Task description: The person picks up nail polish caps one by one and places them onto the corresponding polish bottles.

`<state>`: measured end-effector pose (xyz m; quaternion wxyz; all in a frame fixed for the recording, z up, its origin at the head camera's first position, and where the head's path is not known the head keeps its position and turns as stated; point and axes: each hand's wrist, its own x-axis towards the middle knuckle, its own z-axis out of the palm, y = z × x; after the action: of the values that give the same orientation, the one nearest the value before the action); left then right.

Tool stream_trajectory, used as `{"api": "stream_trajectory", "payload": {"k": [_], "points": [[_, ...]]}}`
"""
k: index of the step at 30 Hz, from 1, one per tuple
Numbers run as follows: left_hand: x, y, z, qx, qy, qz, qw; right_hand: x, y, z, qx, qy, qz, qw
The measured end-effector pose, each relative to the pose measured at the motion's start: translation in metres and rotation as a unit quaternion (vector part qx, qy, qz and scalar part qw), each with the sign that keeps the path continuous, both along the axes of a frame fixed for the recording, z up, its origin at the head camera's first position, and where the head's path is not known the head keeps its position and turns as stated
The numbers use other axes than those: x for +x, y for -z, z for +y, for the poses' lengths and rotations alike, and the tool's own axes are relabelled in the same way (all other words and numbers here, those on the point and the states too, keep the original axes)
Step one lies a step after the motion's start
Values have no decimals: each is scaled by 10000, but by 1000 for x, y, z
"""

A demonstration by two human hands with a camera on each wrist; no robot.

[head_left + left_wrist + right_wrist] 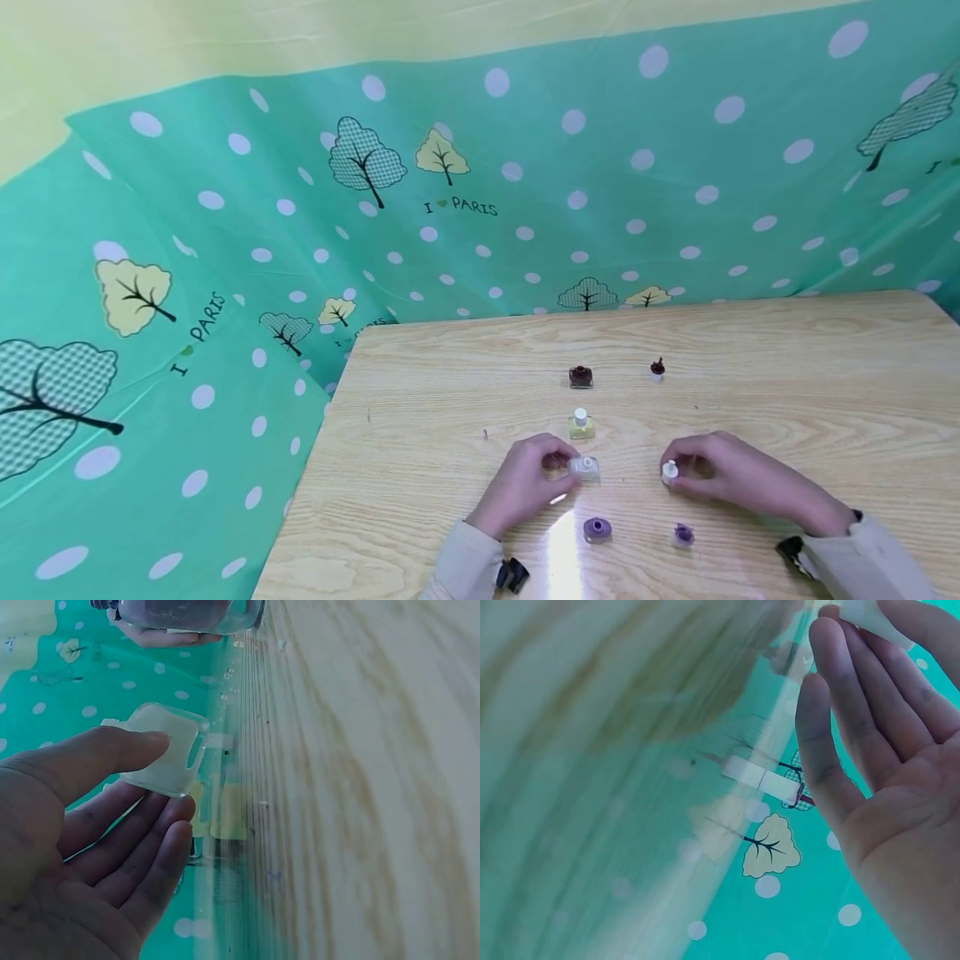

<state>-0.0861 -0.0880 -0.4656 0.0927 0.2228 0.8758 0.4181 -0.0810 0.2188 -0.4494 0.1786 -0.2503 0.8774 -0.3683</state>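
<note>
My left hand (528, 479) pinches a small clear glass bottle (585, 468) with whitish contents and an uncovered neck. In the left wrist view, thumb and fingertips hold this bottle (169, 750) by its sides. Across from it, my right hand (716, 468) pinches a small white cap (670, 472) between thumb and fingers. Only part of that cap (870, 616) shows at the top of the right wrist view. Just behind the left hand's bottle stands a yellow bottle (581, 427) with a white top. In front sits an uncapped purple bottle (597, 529).
A dark red bottle (581, 377) stands farther back on the wooden table (420, 400). To its right is a white cap with a dark red top part (657, 370). A white-and-purple cap (682, 536) sits near the front. A green dotted cloth (465, 233) hangs behind.
</note>
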Motion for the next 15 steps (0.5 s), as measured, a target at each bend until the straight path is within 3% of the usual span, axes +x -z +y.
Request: {"api": "stream_trajectory", "payload": {"k": [10,15], "points": [[2,-7,0,105,-111,248,9996,3,-8,-3,-21,370,796,9961],[2,-10,1,226,-91,341,9991,3,-15,-4,37,499,932,9944]]}}
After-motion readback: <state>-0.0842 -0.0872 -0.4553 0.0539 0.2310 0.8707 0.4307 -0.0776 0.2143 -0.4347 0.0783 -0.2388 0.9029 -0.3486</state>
